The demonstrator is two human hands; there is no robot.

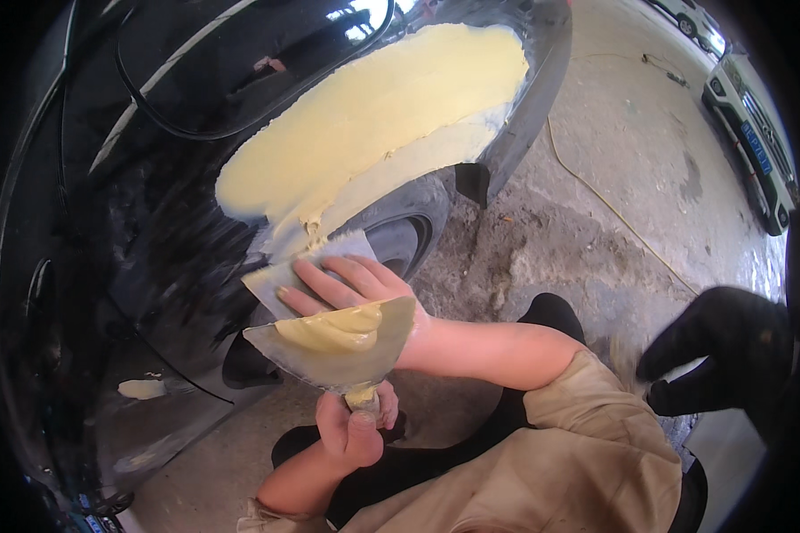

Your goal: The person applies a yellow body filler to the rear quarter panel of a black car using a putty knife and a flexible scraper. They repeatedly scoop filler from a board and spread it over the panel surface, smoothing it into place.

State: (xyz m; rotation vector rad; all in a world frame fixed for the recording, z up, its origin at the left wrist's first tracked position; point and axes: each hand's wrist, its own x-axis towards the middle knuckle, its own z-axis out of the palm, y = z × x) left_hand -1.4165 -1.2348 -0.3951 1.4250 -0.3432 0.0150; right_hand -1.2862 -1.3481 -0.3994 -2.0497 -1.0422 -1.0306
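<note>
My left hand (357, 428) is closed around the short handle of a wide putty knife (336, 360), held blade up. A mound of soft yellow body filler (333, 329) lies on its blade. Just beyond it, my right hand (356, 282) presses its spread fingers on a thin grey-white spreader (280, 289), whose far edge meets the car panel below the filler; the thumb is hidden. A broad, smooth coat of yellow filler (382, 111) covers the black car's panel (169, 222) above the wheel arch. A narrow ridge of filler trails down to the spreader.
The wheel (396, 240) sits under the arch, beside rough concrete floor (542, 249). A thin yellow cord or hose (609, 200) runs across the floor. A white car (747, 133) stands at the far right. Near the right edge is a black form (720, 355) I cannot identify. A pale patch (142, 388) marks the lower panel.
</note>
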